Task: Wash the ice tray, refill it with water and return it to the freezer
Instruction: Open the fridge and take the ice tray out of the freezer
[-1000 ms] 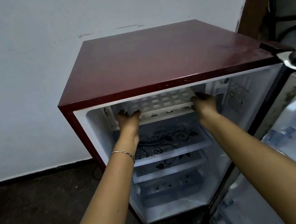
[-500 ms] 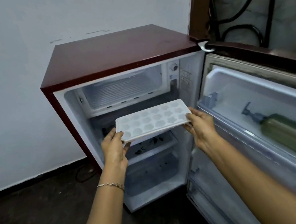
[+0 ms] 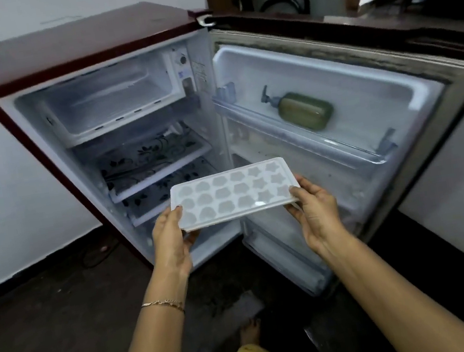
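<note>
The white ice tray (image 3: 233, 194), with star- and flower-shaped cells, is held level in front of the open fridge, below its lower shelves. My left hand (image 3: 171, 239) grips its left end, thumb on top. At the tray's right end, my right hand (image 3: 317, 214) grips with the thumb over the rim. The freezer compartment (image 3: 111, 100) at the top of the small maroon fridge (image 3: 78, 39) stands open with nothing in it.
The fridge door (image 3: 362, 90) swings open to the right, with a green pump bottle (image 3: 302, 111) lying on its shelf. Floral-patterned glass shelves (image 3: 149, 158) sit below the freezer. A dark floor and a white wall lie to the left. My foot (image 3: 249, 331) stands below the tray.
Both hands pulled the tray out of the freezer compartment and brought it down and toward me. The view shifted right, showing more of the open door.
</note>
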Demonstrator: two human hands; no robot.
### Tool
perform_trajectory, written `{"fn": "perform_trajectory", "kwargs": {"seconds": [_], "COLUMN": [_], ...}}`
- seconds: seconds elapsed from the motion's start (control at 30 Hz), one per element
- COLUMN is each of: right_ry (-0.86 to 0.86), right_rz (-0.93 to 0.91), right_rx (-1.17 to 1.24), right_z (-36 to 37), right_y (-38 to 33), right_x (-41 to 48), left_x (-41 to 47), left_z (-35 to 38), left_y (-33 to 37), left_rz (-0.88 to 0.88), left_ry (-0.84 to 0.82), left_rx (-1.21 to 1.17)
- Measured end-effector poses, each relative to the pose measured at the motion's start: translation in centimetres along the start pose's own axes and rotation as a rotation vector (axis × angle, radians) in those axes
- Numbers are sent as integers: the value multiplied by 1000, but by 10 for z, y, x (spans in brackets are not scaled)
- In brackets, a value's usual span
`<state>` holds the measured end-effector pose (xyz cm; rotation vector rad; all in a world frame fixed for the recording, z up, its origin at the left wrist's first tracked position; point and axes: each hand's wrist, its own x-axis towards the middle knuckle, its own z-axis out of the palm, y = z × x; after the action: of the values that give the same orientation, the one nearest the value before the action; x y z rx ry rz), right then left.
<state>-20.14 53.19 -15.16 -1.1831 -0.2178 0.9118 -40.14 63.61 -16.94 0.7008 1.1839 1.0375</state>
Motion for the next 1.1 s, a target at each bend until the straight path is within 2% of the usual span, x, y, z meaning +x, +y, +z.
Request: {"fn": "perform_trajectory", "kwargs": {"seconds": [0.23, 0.47, 0.77, 0.97, 1.1], "right_ry": [199, 431, 803, 1026, 1191], "right_rz": [-18, -84, -187, -281, -354], "right_rx": [67, 98, 222, 348, 405], "right_z": [-82, -152, -220, -234, -243], "right_y": [0, -6, -16, -13, -11], "right_x": [-43, -79, -131, -183, -224], "left_x": [-44, -63, -95, -128, -166], "left_z": [30, 93, 177, 214, 234], "left_y": [-42, -84, -129, -161, -178], "left_rz": [-68, -135, -257, -311, -353], "left_ry": [-171, -392, -773, -1012, -1227], "left_rx": [107, 223, 428, 538, 608]}}
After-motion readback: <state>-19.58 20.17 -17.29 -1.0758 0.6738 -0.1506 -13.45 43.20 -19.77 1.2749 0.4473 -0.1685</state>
